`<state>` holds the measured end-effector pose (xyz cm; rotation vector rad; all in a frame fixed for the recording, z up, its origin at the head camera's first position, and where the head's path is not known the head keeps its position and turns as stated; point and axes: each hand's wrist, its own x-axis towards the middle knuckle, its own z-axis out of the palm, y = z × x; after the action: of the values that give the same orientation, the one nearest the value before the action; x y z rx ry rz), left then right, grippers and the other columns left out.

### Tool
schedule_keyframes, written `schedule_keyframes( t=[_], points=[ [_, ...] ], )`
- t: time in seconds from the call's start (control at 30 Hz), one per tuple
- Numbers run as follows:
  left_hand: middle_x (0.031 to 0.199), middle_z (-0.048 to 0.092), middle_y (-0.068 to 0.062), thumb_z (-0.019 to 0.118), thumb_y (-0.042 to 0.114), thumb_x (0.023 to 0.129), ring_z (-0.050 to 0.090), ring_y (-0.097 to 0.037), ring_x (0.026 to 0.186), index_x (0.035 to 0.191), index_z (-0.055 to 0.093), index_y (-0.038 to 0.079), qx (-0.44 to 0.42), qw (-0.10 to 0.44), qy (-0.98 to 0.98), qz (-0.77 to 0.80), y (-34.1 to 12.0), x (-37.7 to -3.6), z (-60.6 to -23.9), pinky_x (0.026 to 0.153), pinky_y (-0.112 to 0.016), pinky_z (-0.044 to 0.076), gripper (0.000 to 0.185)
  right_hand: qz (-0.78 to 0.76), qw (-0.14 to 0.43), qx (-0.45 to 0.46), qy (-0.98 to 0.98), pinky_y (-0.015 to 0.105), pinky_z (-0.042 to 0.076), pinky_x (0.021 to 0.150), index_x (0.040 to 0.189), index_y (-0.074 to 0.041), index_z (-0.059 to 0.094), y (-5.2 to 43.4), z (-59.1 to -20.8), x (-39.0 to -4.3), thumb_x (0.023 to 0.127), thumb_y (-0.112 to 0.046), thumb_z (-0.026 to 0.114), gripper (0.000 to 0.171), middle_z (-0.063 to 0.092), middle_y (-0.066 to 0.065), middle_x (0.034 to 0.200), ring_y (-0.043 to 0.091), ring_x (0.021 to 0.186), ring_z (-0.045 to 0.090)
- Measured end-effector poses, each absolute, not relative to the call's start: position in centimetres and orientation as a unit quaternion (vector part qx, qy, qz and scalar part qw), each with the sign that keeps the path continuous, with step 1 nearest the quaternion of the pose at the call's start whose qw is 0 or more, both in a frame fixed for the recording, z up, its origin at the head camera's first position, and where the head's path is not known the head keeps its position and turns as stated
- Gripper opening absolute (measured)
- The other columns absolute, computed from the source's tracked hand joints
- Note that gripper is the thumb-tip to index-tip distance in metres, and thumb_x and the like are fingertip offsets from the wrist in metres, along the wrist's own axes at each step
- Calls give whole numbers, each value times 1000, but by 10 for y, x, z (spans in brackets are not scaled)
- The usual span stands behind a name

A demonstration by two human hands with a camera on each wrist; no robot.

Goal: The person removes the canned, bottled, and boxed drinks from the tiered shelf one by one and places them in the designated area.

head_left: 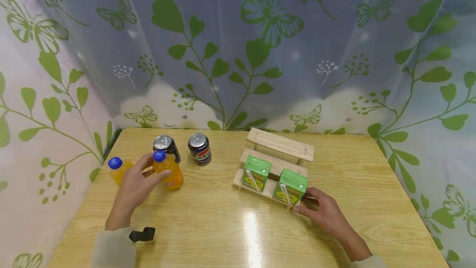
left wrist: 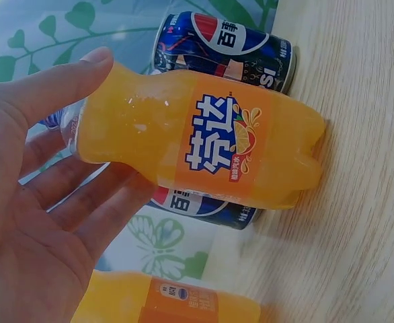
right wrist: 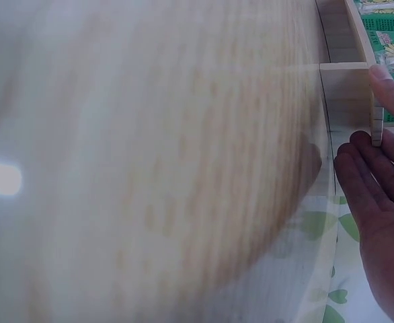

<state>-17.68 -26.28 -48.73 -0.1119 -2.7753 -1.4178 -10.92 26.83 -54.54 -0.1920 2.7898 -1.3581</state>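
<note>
The left hand [head_left: 135, 187] is curling loosely round a smooth plastic orange soda bottle [head_left: 168, 171] standing before two cans [head_left: 199, 148], while the right hand [head_left: 325, 214], fingers nearly straight, is touching the stepped wooden rack [head_left: 280, 144] beside a green juice carton [head_left: 291, 187].

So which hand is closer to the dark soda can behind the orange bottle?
Left. The left hand wraps the orange bottle standing right in front of that can. The right hand rests across the table at the wooden rack, beside a green juice box.
</note>
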Motion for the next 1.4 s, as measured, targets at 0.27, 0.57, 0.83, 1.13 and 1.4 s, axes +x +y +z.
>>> schedule_keyframes(
  t=[0.27,0.57,0.83,1.13,1.4],
  points=[
    [158,57,-25,81,38,101,52,-47,147,161,49,4,-33,11,-889,-456,-266,-175,-486,119,-59,48,75,-434,16,-63,899,47,63,102,135,2,69,268,-546,-109,91,-23,91,56,74,18,131,41,124,72],
    [156,59,-25,82,34,101,54,-46,146,159,51,5,-40,15,-890,-453,-266,-173,-484,118,-58,49,72,-434,20,-59,899,48,63,103,136,2,68,268,-544,-109,91,-24,91,56,74,18,130,41,125,71],
    [156,58,-25,81,35,102,53,-46,146,160,49,5,-41,4,-892,-450,-265,-172,-484,120,-59,48,73,-435,19,-59,898,48,63,102,135,2,69,269,-544,-109,91,-24,91,56,74,18,130,41,124,72],
    [155,58,-25,80,34,102,54,-45,145,160,48,4,-50,0,-893,-446,-266,-171,-483,120,-61,47,73,-434,18,-65,898,48,63,102,135,1,69,269,-545,-109,91,-25,91,56,74,17,130,40,125,72],
    [161,54,-21,80,33,103,51,-42,147,166,43,10,-64,11,-888,-455,-267,-170,-485,121,-59,46,76,-432,11,-63,899,48,63,101,134,2,69,268,-545,-109,90,-22,92,54,74,18,129,42,124,72]
  ],
)
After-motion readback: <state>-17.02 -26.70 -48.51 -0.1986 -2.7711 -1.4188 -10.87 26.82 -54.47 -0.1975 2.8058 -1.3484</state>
